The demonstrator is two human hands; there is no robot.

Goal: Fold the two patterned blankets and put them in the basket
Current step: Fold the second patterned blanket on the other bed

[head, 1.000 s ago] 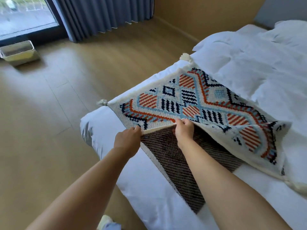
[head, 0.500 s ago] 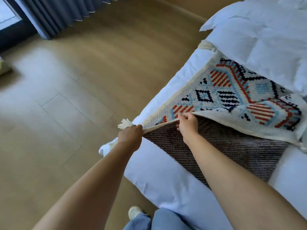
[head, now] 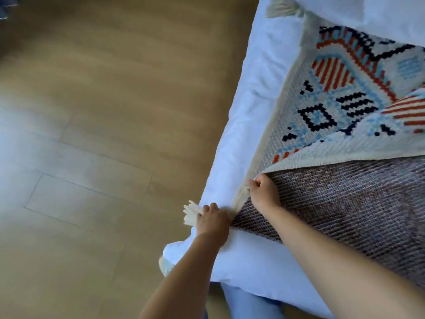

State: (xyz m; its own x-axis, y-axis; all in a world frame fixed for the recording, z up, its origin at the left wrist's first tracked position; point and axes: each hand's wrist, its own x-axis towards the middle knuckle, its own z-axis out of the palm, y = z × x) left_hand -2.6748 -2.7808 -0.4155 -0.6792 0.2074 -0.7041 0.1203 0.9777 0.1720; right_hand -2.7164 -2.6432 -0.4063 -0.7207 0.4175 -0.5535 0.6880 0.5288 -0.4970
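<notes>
A cream blanket [head: 340, 104] with a red, blue and black geometric pattern lies on the white bed [head: 248, 111], one layer doubled over another. Its dark speckled underside [head: 345, 199] shows on the right. My left hand [head: 212, 218] grips the blanket's near corner at the bed's edge, where a cream tassel [head: 190, 214] sticks out. My right hand [head: 264, 193] pinches the folded-over cream edge just beyond it. Another tassel [head: 282, 6] lies at the far corner. The basket and a second blanket are out of view.
Wooden floor [head: 92, 134] fills the left half of the view. The bed's white duvet hangs over the edge beside my legs [head: 248, 305] at the bottom. A dark curtain hem [head: 7, 10] shows at the top left.
Both hands have drawn the folded edge down to the bed's near corner. My view has dropped and swung right, so the basket by the window has left the frame.
</notes>
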